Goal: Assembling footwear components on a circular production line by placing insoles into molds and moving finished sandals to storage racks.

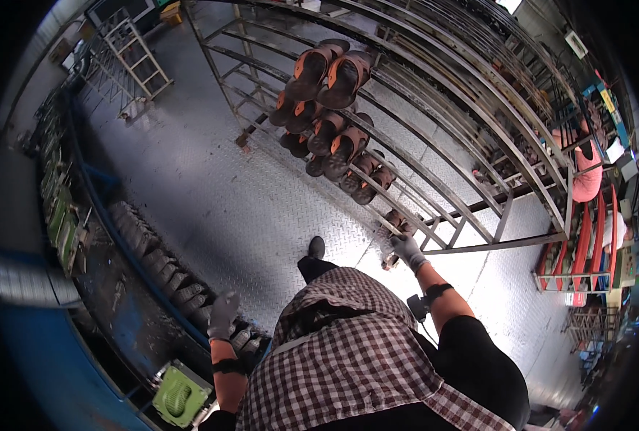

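Floor (204, 179) parts empty left hand (223, 316) from right hand (407, 251), grip unclear, at rack edge (492, 246).

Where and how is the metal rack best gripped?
Probably by the rack's near bar, approached from the wearer's side with a wrap-around grip: it looks slim, straight and bare, running rightward from near the right hand, away from the shoes.

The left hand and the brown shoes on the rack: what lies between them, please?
In the head view, a stretch of textured metal floor lies between the gloved left hand and the brown shoes.
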Demonstrator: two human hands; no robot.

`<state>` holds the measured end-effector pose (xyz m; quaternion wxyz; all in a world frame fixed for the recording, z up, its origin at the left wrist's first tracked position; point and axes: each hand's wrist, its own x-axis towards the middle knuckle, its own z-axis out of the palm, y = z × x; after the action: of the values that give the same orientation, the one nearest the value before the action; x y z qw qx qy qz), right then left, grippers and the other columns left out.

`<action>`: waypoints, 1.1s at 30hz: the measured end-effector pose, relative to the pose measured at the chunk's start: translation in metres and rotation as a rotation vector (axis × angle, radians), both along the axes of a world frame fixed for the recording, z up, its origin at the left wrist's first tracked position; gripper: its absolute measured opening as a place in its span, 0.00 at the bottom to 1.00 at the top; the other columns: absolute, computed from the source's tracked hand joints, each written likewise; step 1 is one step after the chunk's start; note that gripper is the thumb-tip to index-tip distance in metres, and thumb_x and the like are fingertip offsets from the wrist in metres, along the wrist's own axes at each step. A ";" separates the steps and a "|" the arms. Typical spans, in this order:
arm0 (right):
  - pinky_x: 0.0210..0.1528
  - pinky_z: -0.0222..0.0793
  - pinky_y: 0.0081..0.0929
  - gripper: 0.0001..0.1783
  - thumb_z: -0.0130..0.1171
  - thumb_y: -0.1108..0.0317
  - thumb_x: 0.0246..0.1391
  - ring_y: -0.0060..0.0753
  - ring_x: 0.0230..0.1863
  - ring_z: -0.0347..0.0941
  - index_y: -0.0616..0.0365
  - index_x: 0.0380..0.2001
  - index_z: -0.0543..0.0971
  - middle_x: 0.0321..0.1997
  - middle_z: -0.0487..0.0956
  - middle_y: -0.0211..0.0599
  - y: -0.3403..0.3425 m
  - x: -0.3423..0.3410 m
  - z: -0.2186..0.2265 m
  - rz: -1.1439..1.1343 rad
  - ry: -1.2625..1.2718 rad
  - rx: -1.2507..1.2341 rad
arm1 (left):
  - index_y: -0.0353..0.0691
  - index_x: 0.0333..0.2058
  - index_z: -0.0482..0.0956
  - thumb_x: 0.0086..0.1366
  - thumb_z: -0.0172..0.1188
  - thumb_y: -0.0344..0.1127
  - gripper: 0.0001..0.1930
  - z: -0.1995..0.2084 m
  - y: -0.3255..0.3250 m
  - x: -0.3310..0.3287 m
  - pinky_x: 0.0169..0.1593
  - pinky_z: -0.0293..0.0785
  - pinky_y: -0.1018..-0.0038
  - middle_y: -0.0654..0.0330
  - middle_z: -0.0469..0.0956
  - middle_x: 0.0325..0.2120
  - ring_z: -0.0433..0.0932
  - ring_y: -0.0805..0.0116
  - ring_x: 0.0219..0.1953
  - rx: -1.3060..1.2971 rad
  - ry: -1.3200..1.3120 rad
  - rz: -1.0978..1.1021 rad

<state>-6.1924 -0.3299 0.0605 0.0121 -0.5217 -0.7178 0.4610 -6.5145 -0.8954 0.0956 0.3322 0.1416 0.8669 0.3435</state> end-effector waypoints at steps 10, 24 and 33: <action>0.34 0.78 0.28 0.20 0.55 0.58 0.68 0.26 0.37 0.79 0.66 0.51 0.78 0.41 0.82 0.38 -0.001 -0.200 0.049 0.035 0.320 -0.262 | 0.40 0.54 0.78 0.73 0.56 0.42 0.17 -0.014 0.034 -0.035 0.47 0.74 0.66 0.55 0.81 0.45 0.81 0.64 0.47 0.146 -0.853 0.593; 0.62 0.69 0.44 0.31 0.62 0.45 0.57 0.58 0.61 0.73 0.60 0.53 0.79 0.55 0.79 0.59 0.060 -0.411 0.081 -0.203 -0.206 0.202 | 0.45 0.53 0.76 0.71 0.58 0.45 0.17 0.065 0.067 -0.162 0.44 0.76 0.72 0.62 0.81 0.44 0.81 0.68 0.44 0.100 -0.708 0.639; 0.54 0.74 0.38 0.23 0.59 0.46 0.55 0.49 0.55 0.81 0.50 0.44 0.87 0.48 0.86 0.42 0.071 -0.491 0.034 -0.290 -0.224 0.303 | 0.48 0.63 0.73 0.71 0.58 0.51 0.27 -0.026 -0.022 -0.246 0.51 0.74 0.70 0.59 0.80 0.55 0.80 0.64 0.53 0.162 -0.721 0.496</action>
<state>-6.6830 -0.2587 0.0943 0.0766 -0.6596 -0.6931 0.2805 -6.7610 -0.9172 0.0695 0.5087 -0.1738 0.6739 0.5069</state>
